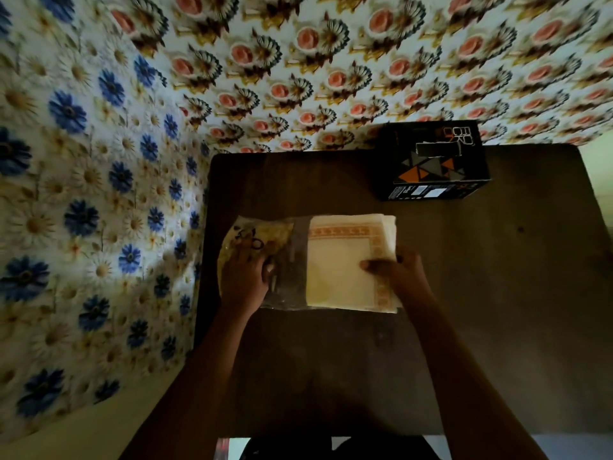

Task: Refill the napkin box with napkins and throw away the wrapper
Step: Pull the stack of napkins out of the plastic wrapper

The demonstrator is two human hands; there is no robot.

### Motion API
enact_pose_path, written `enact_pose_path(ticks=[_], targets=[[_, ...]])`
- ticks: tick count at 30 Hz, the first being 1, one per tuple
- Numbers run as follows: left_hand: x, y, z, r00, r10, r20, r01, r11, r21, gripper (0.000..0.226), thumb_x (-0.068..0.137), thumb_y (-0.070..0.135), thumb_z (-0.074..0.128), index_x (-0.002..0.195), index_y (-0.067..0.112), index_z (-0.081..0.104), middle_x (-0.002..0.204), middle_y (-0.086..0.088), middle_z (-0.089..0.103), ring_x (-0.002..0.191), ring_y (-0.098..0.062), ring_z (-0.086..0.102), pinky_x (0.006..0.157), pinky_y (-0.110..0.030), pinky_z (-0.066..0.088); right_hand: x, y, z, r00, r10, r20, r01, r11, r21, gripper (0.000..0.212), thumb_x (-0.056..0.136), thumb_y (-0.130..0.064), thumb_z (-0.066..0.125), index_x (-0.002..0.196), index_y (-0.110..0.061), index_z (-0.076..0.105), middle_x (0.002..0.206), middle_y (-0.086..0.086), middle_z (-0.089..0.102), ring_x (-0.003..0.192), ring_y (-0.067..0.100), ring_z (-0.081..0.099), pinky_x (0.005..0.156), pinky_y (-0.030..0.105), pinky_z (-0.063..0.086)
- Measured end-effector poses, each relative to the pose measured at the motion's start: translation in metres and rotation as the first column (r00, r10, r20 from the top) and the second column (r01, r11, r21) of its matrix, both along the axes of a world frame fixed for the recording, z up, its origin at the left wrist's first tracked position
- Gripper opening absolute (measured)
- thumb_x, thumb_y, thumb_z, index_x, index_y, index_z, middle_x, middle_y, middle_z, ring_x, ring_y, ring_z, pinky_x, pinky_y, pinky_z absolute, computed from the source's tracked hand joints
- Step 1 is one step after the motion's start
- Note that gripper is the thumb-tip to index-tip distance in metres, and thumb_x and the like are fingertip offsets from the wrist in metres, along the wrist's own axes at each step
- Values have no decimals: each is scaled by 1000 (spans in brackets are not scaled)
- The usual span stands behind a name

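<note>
From the head view, our left hand point(245, 277) presses the crinkled clear plastic wrapper point(262, 244) flat while our right hand point(394, 273) pinches the cream napkin stack point(345, 260), half out; the black patterned napkin box point(431, 161) beyond awaits filling, we judge.

A dark brown counter point(497, 293) is standing in a corner, its far and left edges sitting against flower-patterned walls. A black napkin box point(434, 161) with orange and grey triangles is resting on the counter near its far edge, to the right of the middle. A stack of cream napkins point(345, 263) with an orange border is lying flat nearer the front, half out of a clear plastic wrapper point(262, 240) that is trailing off to the left.
</note>
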State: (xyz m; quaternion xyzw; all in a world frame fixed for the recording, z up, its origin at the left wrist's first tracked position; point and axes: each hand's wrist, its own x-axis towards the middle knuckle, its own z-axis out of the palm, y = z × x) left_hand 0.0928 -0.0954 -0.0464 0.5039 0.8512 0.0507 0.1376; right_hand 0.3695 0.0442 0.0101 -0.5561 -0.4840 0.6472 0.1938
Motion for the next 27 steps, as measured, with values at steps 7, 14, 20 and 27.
enact_pose_path(ticks=[7, 14, 20, 27], targets=[[35, 11, 20, 961, 17, 275, -60, 987, 148, 55, 86, 16, 71, 139, 21, 56, 150, -7, 48, 143, -28, 40, 116, -49, 40, 39, 0, 2, 997, -60, -42, 59, 998, -33, 37, 79, -4, 78, 115, -12, 68, 103, 6, 78, 89, 20, 77, 68, 37, 64], [49, 20, -6, 992, 6, 123, 10, 992, -130, 99, 76, 63, 71, 154, 37, 17, 166, -2, 17, 153, -34, 19, 117, -60, 32, 91, 6, 0, 995, -76, -67, 70, 994, -81, 36, 80, 9, 71, 107, -15, 70, 93, 1, 80, 82, 18, 78, 59, 30, 61], [40, 18, 5, 992, 113, 58, -104, 986, -133, 80, 89, 42, 68, 156, 25, 26, 166, -10, 18, 152, -36, 19, 117, -63, 29, 114, 4, -13, 994, -103, -41, 95, 982, -162, 30, 82, 7, 70, 108, -10, 70, 87, -1, 80, 76, 16, 78, 55, 28, 60], [82, 9, 0, 998, 23, 57, -13, 987, -160, 82, 89, 52, 63, 156, 27, 24, 166, -5, 22, 151, -32, 24, 115, -58, 34, 104, 3, -31, 998, -53, -45, 44, 980, -193, 33, 82, 6, 72, 110, -12, 70, 99, 7, 79, 88, 25, 77, 61, 33, 62]])
